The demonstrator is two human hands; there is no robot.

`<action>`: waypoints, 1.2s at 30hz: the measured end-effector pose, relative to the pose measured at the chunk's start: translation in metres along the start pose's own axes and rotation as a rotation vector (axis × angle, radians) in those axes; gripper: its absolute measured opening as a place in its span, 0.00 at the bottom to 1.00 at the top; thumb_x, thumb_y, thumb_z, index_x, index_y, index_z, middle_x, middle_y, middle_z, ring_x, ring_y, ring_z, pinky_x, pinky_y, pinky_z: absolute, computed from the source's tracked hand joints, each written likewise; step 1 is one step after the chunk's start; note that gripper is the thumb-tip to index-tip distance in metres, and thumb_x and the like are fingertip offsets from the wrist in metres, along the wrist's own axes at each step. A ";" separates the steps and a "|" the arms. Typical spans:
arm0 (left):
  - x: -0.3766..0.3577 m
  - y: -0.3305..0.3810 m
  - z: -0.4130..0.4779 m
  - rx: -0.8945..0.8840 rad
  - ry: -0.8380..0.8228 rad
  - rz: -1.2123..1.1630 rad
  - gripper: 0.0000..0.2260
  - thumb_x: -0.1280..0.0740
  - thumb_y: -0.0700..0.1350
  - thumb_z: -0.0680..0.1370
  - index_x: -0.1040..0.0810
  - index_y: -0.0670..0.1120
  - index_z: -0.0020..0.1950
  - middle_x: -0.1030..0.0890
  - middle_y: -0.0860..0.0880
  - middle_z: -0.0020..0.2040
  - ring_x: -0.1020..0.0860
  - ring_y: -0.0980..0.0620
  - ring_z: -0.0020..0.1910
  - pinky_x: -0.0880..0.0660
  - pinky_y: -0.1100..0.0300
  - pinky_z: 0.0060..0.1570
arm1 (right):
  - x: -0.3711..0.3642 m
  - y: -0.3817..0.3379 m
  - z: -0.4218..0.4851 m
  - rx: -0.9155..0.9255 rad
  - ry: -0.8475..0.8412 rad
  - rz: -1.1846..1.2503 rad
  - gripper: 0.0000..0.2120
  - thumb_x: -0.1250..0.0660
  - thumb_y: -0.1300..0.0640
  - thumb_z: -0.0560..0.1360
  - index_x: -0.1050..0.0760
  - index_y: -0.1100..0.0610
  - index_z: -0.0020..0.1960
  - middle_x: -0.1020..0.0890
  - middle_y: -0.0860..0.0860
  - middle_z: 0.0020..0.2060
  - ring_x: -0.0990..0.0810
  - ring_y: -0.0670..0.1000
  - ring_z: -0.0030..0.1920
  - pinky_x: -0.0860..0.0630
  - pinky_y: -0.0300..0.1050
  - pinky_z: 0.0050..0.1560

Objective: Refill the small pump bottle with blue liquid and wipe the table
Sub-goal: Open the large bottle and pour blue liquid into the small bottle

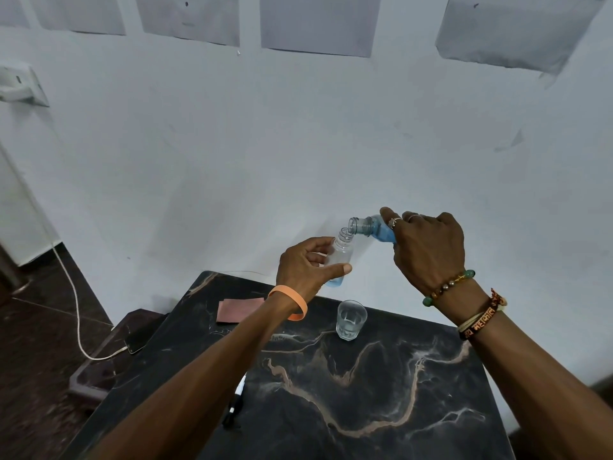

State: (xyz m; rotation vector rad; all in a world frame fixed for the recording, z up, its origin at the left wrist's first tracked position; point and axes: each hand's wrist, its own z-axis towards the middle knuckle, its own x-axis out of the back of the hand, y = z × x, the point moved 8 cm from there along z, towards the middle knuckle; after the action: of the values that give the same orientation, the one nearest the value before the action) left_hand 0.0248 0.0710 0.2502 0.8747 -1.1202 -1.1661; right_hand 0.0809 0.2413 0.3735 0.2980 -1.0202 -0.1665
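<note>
Gripping one small bottle [341,254], left fingers [315,244], one blue bottle [381,232], right fingers [390,216], one glass [351,322]

Most of the large bottle [381,232] sits behind the right grip [428,247] — only its neck and a blue patch show. Thumb of the left grip [305,263] covers the lower body of the small bottle [341,250]. Left forearm hides part of the pen [236,403]. Bottom edge cuts the desk [365,393]. Top edge crops the wall papers [320,24] — marks too small to read.

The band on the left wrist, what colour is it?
The wristband is plain orange, shown best in the head view.
</note>
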 end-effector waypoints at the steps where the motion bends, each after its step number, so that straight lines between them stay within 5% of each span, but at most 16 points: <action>1: 0.000 0.000 0.000 0.002 -0.001 -0.003 0.27 0.20 0.56 0.62 0.20 0.54 0.59 0.17 0.57 0.50 0.19 0.59 0.46 0.20 0.62 0.48 | 0.000 0.000 0.000 0.000 0.000 0.001 0.23 0.37 0.61 0.74 0.30 0.53 0.69 0.19 0.54 0.38 0.21 0.58 0.37 0.34 0.47 0.41; 36: 0.001 -0.003 -0.003 0.022 0.005 -0.005 0.27 0.19 0.55 0.63 0.20 0.52 0.60 0.17 0.54 0.52 0.18 0.56 0.47 0.19 0.56 0.51 | 0.001 -0.003 -0.002 0.004 -0.004 0.010 0.23 0.38 0.61 0.75 0.30 0.53 0.69 0.19 0.54 0.39 0.20 0.59 0.39 0.33 0.48 0.43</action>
State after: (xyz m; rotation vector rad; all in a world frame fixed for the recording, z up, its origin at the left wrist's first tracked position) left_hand 0.0272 0.0696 0.2467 0.8971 -1.1290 -1.1574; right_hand 0.0833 0.2381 0.3724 0.2968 -1.0264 -0.1563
